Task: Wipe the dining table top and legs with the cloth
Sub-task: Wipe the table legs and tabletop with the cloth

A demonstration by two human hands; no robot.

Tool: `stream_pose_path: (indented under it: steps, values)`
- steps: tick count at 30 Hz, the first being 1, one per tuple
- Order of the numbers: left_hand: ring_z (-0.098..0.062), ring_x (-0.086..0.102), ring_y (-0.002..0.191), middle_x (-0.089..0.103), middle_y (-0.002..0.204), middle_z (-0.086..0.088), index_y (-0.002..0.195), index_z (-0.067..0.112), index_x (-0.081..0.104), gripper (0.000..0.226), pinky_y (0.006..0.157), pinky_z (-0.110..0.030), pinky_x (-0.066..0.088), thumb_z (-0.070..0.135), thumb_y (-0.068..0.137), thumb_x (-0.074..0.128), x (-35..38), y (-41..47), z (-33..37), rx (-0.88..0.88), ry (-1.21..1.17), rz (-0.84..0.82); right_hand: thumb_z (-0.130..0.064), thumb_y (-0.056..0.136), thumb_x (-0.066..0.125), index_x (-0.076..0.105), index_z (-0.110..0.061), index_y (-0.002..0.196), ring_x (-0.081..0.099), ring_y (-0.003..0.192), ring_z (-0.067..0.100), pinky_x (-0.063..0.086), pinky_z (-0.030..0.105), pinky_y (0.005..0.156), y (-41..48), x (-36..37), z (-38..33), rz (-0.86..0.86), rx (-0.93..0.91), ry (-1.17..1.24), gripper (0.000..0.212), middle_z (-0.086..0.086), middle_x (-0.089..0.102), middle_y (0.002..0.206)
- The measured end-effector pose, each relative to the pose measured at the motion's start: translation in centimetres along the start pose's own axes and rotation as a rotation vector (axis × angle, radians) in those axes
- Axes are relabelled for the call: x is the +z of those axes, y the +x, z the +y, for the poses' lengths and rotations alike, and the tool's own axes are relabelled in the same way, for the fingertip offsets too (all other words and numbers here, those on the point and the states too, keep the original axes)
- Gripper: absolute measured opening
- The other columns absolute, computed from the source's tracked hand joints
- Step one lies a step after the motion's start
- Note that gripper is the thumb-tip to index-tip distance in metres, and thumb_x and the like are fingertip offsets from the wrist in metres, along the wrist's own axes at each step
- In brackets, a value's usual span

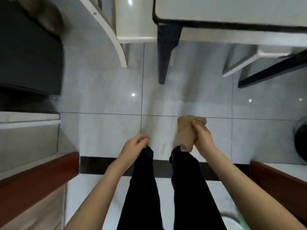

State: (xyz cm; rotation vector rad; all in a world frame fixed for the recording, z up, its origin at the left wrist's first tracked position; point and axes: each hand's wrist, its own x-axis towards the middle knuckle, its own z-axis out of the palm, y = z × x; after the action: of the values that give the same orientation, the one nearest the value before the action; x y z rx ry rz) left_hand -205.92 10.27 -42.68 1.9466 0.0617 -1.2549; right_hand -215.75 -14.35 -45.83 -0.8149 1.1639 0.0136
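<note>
Glossy pale grey floor tiles [103, 90] carry the surface's black tapered leg [163, 60], a white chair leg [119, 52] just left of it, and a dark round bin [301, 140] at the right edge.

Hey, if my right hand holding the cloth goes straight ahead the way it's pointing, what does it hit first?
Likely the black table leg. Your right hand, gripping the cloth, points forward and slightly left; only floor tiles lie between, though depth is hard to judge.
</note>
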Motion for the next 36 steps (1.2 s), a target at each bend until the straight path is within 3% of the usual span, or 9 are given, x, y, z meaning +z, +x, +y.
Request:
stream_pose_path:
  steps: [3, 8, 12, 16, 19, 21, 25, 28, 36]
  values:
    - [-0.008, 0.064, 0.092, 0.069, 0.100, 0.004, 0.102, 0.027, 0.065, 0.014, 0.082, -0.023, 0.047, 0.026, 0.097, 0.051, -2.1, -5.8, 6.0, 0.134, 0.050, 0.035, -0.054, 0.050, 0.087, 0.061, -0.007, 0.122, 0.066, 0.108, 0.026, 0.052, 0.040, 0.091, -8.3, -1.6, -7.3, -0.040, -0.138, -0.045, 0.090, 0.014, 0.068, 0.117]
    - [-0.011, 0.065, 0.090, 0.070, 0.098, 0.005, 0.101, 0.027, 0.066, 0.024, 0.081, -0.026, 0.049, 0.039, 0.088, 0.049, -6.0, -10.4, 9.6, 0.255, 0.090, 0.053, -0.043, 0.063, 0.080, 0.062, -0.017, 0.113, 0.069, 0.097, 0.015, 0.057, 0.026, 0.072, -18.6, -5.4, -10.1, 0.040, -0.320, 0.181, 0.059, 0.004, 0.070, 0.109]
    - [-0.027, 0.063, 0.088, 0.069, 0.096, -0.011, 0.099, 0.011, 0.066, 0.019, 0.079, -0.032, 0.047, 0.022, 0.096, 0.050, -7.2, -10.8, 7.3, 0.197, -0.034, 0.039, -0.051, 0.053, 0.086, 0.064, -0.019, 0.120, 0.061, 0.116, 0.020, 0.051, 0.039, 0.097, -22.7, -8.2, -5.0, 0.204, -0.375, 0.428, 0.077, 0.005, 0.065, 0.126]
    - [-0.027, 0.061, 0.078, 0.066, 0.095, -0.017, 0.094, 0.006, 0.065, 0.020, 0.073, -0.033, 0.046, 0.019, 0.098, 0.049, -7.9, -10.6, 4.0, 0.085, 0.037, -0.016, -0.028, 0.087, 0.066, 0.079, -0.026, 0.081, 0.069, 0.091, 0.004, 0.058, 0.021, 0.074, -27.9, -8.7, 1.0, 0.429, -0.417, 0.791, 0.015, -0.003, 0.073, 0.107]
    - [-0.029, 0.061, 0.080, 0.067, 0.094, -0.017, 0.095, 0.004, 0.065, 0.021, 0.076, -0.035, 0.046, 0.021, 0.095, 0.053, -7.7, -10.0, 4.5, 0.090, 0.148, -0.093, -0.023, 0.101, 0.044, 0.076, -0.030, 0.073, 0.069, 0.077, -0.002, 0.057, 0.018, 0.063, -30.7, -10.6, 5.4, 0.543, -0.426, 0.969, 0.044, -0.012, 0.073, 0.086]
    - [-0.029, 0.062, 0.082, 0.068, 0.094, -0.016, 0.098, 0.003, 0.065, 0.021, 0.079, -0.037, 0.047, 0.017, 0.096, 0.050, -6.5, -9.6, 5.9, 0.112, 0.208, -0.142, -0.032, 0.095, 0.055, 0.069, -0.025, 0.104, 0.067, 0.095, 0.006, 0.057, 0.027, 0.072, -33.0, -11.7, 7.5, 0.641, -0.426, 0.990, 0.018, -0.006, 0.070, 0.103]
    - [-0.025, 0.061, 0.079, 0.067, 0.091, -0.014, 0.095, 0.004, 0.066, 0.018, 0.076, -0.034, 0.047, 0.017, 0.093, 0.054, -1.4, -8.8, 9.7, 0.156, 0.278, -0.248, -0.054, 0.037, 0.089, 0.060, -0.023, 0.119, 0.071, 0.092, 0.010, 0.060, 0.031, 0.068, -35.5, -15.3, 12.0, 0.746, -0.427, 1.000, 0.092, -0.006, 0.073, 0.103]
    - [-0.025, 0.060, 0.078, 0.067, 0.090, -0.013, 0.094, 0.005, 0.066, 0.017, 0.072, -0.032, 0.047, 0.018, 0.090, 0.057, 3.9, -8.8, 11.7, 0.175, 0.337, -0.308, -0.056, 0.028, 0.091, 0.055, -0.019, 0.132, 0.069, 0.098, 0.013, 0.060, 0.035, 0.071, -36.9, -18.0, 14.3, 0.782, -0.426, 1.040, 0.116, -0.002, 0.068, 0.117]
    - [-0.023, 0.060, 0.076, 0.067, 0.087, -0.009, 0.098, 0.002, 0.065, 0.044, 0.071, -0.030, 0.046, 0.036, 0.072, 0.055, 17.7, -12.5, 12.3, 0.143, 0.420, -0.349, -0.055, 0.023, 0.091, 0.065, -0.026, 0.100, 0.064, 0.100, 0.010, 0.058, 0.032, 0.076, -36.5, -30.1, 15.4, 0.834, -0.334, 1.083, 0.087, -0.012, 0.074, 0.097]
